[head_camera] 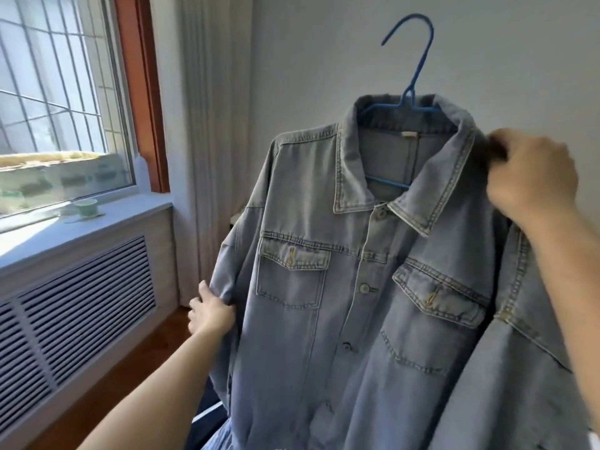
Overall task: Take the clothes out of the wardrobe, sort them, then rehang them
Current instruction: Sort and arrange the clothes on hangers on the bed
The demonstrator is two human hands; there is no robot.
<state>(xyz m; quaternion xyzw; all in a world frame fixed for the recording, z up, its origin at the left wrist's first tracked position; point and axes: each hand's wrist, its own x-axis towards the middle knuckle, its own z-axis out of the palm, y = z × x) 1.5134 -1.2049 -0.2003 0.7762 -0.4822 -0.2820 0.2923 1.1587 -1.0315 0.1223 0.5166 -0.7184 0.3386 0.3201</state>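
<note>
While both hands grip, denim jacket (pixel 373 271), blank label (pixel 409 134)

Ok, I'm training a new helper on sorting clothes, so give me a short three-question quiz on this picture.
1. True or false: the denim jacket hangs on a red hanger.
2. Which hand grips the jacket's sleeve: A) left hand B) right hand?
3. Fill in: on the windowsill stands a small green ____.

Key: 1. false, the hanger is blue. 2. A; the right hand holds the shoulder by the collar. 3. cup.
</note>
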